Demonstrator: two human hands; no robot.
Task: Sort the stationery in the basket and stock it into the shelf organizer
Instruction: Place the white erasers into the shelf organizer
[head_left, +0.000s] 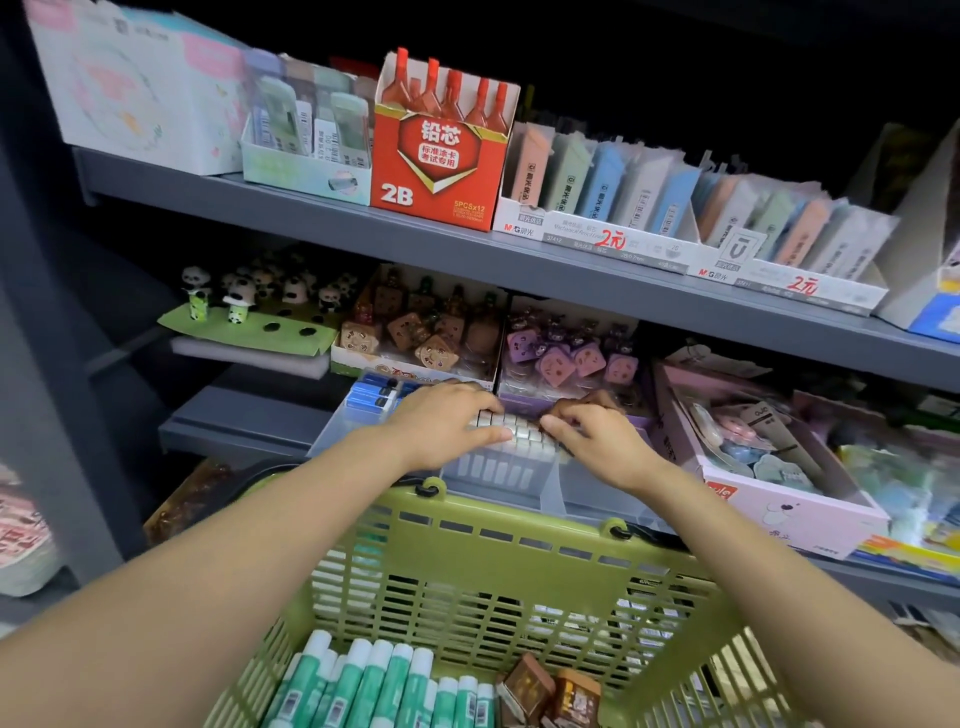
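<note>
Now both hands, left (441, 426) and right (592, 441), fingers curled on the erasers (511, 423), should square them evenly against the organizer's (550, 493) front edge.

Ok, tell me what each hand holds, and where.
Both the left hand and right hand rest on the tops of the white erasers in the clear organizer; actual grip cannot be told.
</note>
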